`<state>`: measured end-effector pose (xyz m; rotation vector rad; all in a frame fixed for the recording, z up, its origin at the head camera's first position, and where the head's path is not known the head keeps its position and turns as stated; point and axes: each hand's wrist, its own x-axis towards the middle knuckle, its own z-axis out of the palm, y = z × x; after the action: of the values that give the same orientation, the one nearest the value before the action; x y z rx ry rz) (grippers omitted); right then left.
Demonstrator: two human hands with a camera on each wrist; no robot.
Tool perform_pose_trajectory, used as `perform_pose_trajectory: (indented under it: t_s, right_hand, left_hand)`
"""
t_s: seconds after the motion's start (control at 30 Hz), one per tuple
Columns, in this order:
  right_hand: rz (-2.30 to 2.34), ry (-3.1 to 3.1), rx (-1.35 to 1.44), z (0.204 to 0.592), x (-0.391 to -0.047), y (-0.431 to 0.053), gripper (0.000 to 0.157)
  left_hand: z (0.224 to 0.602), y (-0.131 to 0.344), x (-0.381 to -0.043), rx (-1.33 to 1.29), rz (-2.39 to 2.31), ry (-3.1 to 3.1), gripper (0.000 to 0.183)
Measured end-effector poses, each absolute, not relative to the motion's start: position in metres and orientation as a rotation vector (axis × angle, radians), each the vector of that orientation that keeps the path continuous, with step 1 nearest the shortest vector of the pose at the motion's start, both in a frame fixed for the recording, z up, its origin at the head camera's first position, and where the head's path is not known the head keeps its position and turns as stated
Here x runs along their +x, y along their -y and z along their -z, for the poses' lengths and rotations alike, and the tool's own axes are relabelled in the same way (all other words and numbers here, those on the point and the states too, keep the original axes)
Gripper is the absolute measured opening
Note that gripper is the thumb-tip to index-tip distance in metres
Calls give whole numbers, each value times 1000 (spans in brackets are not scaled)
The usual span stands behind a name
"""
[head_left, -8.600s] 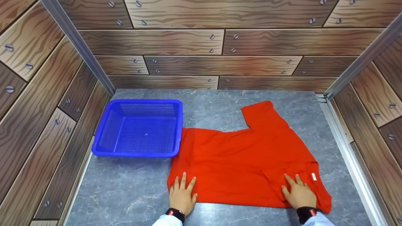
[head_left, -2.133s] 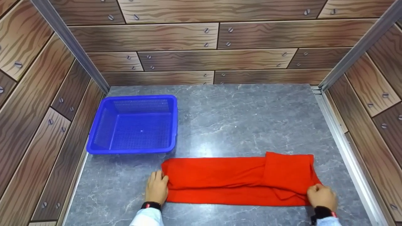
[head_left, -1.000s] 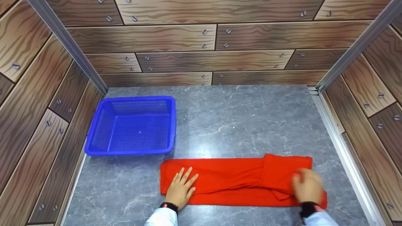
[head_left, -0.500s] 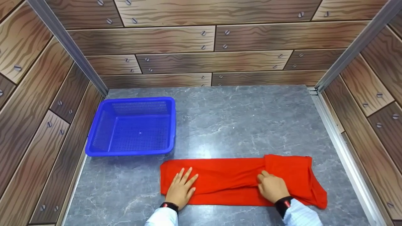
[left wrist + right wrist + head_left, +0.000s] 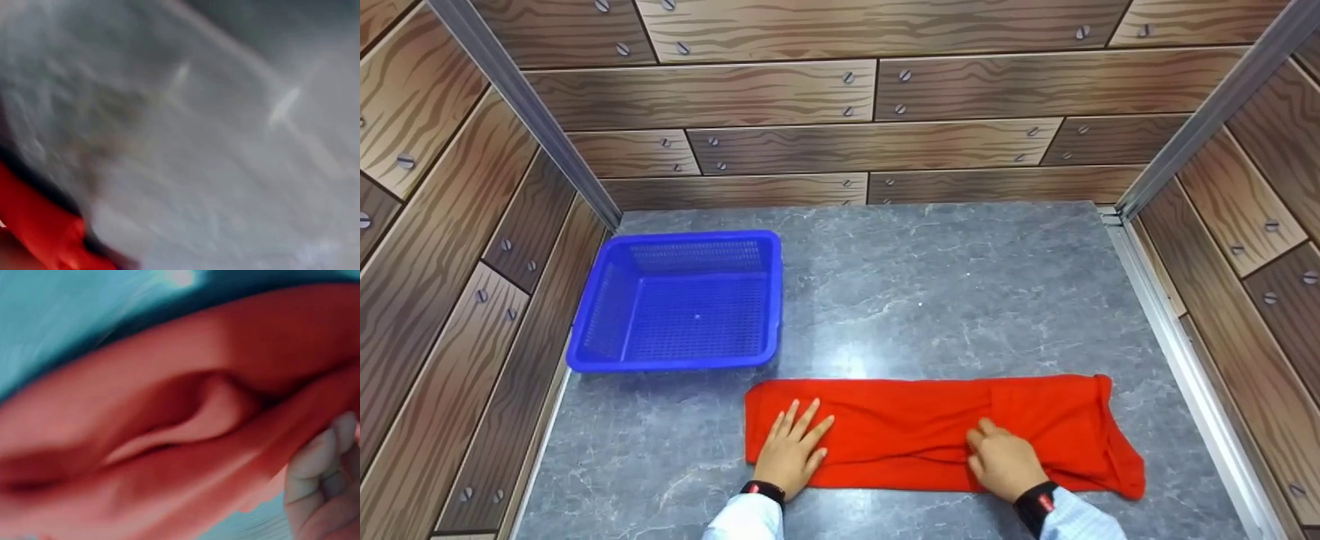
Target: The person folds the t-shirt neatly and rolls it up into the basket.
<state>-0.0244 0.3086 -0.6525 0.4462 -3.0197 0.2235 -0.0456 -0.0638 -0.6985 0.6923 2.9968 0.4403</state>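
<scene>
Across the near side of a grey, white-veined tabletop [image 5: 885, 292], a folded red cloth garment [image 5: 900, 424] lies in a long, low strip running from left to right, its fabric creased along the middle and flaring to a slanted point at the near right. A person's left hand [image 5: 791, 459] rests flat on the strip's left end, its fingers straight and spread well apart, touching the cloth without gripping it. The right hand [image 5: 1003, 459] is set right of the strip's middle, its fingers bent and drawn together, fingertips down at the red fabric; the right wrist view shows the curled fingers beside loose, rippled folds, though whether they pinch any cloth cannot be told. Each wrist carries a black band with a red mark, below pale blue sleeves [image 5: 744, 517]. Far left of the garment stands a rectangular blue plastic basket [image 5: 675, 367] with perforated walls, its near right corner close to the cloth but apart from it. Walls printed with brown wooden planks [image 5: 780, 94] rise at the far side, left and right, and a silver metal rail [image 5: 1177, 352] edges the tabletop's right.
</scene>
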Motion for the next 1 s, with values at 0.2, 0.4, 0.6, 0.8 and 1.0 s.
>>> perform_pose_trajectory:
  t_s: [0.2,0.4,0.6,0.8,1.0]
  right_hand:
    - [-295,2926,-111,634,-25,-318,23]
    - [-187,3088,-268,640,-17,-323,35]
    - [-188,3105,-262,652,-25,-314,44]
    - [-200,3077,-224,652,-51,-314,42]
    - [-177,3002,-197,658,-86,-315,41]
  left_hand:
    - [699,80,-48,671,-461,-3027,63]
    - [693,82,-63,647,-526,-2990,69]
    - [693,80,-75,617,-477,-2970,70]
    - [695,77,-78,531,-514,-2975,69]
    - [694,67,-80,440,-524,-3027,68]
